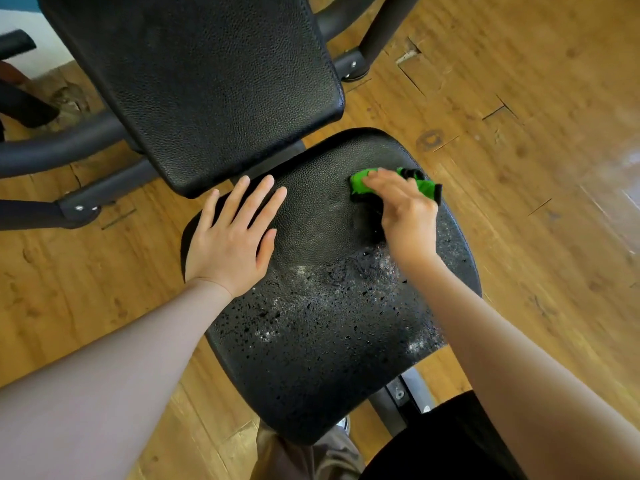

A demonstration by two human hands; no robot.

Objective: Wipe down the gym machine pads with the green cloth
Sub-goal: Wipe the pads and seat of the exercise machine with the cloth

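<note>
A black leather seat pad (329, 323) fills the middle of the head view, speckled with spray droplets and white foam on its near half. My right hand (401, 216) presses a crumpled green cloth (360, 183) onto the pad's far right part. The far part of the pad near the cloth looks smeared and free of droplets. My left hand (232, 233) lies flat on the pad's left side, fingers spread, holding nothing. Behind the seat rises the black back pad (207, 81), dry-looking and tilted away.
Dark metal frame tubes (62, 150) run left of the back pad, with bolted feet (351, 65) on the worn wooden floor (519, 133). A frame bracket (398, 393) shows under the seat's near edge. My trouser leg (304, 459) is at the bottom.
</note>
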